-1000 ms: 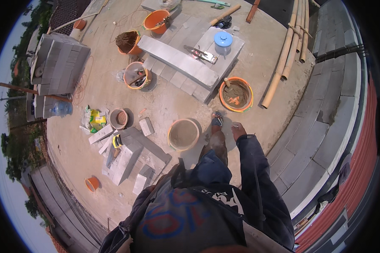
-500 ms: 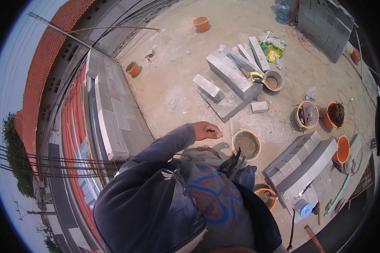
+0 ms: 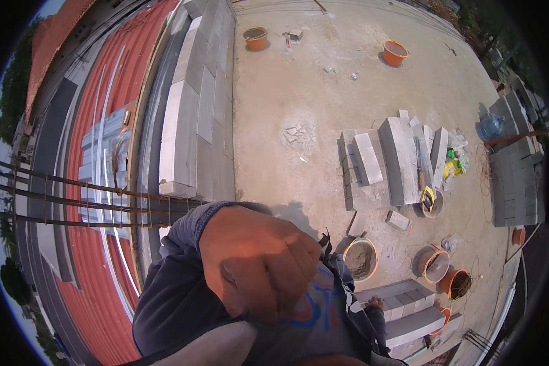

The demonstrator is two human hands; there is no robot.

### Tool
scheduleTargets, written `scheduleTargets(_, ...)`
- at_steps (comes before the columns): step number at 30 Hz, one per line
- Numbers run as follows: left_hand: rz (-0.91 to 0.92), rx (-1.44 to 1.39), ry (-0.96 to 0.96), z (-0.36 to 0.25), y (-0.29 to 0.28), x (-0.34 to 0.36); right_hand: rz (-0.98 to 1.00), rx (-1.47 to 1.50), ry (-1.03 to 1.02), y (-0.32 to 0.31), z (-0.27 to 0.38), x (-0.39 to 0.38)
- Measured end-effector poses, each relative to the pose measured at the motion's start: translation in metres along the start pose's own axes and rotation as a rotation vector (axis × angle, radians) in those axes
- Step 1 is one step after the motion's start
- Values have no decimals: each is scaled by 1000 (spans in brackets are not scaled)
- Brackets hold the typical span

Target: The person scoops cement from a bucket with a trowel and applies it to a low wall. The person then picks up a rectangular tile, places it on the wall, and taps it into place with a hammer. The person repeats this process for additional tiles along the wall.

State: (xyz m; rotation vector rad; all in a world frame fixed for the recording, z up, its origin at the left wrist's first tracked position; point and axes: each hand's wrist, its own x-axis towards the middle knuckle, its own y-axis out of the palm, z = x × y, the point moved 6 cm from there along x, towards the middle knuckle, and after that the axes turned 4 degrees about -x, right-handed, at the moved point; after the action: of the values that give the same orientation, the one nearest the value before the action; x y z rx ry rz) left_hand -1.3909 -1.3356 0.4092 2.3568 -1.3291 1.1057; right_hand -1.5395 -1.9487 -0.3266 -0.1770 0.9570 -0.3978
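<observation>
My left hand (image 3: 256, 262) is raised close in front of my chest, its back toward me and its fingers curled in. Whatever those fingers hold, if anything, is hidden beneath them. My right hand (image 3: 377, 302) is low at the right, at the near-left part of a stack of grey blocks (image 3: 402, 303); it is too small to make out its fingers or whether it touches a block. Between the two hands, farther out, stands a round tub (image 3: 360, 258) with grey mortar in it.
A low grey block wall (image 3: 192, 122) runs along the left, with rebar rods (image 3: 104, 201) sticking out and a red metal roof (image 3: 97, 104) beyond. Ahead right is a block pile (image 3: 399, 161) with a handsaw (image 3: 422, 168). Orange buckets (image 3: 434, 266) stand at the right.
My view has turned left, toward the wall. My left hand has come up and in from beside the tub, now large before me. My right hand has come into view by the blocks.
</observation>
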Motion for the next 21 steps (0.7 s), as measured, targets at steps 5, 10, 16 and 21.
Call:
scheduleTargets(5, -523, 429, 180, -63, -124, -84, 382, -743, -58, 193, 69, -3)
scheduleTargets(10, -918, 685, 85, -77, -223, -127, 509, -962, -176, 341, 223, 33)
scheduleTargets(16, -1188, 814, 40, -58, -353, -143, 496, -1184, -311, 489, 453, 123)
scheduleTargets(21, -948, 550, -11, -32, -504, -157, 290, -1228, -629, 677, 731, 191)
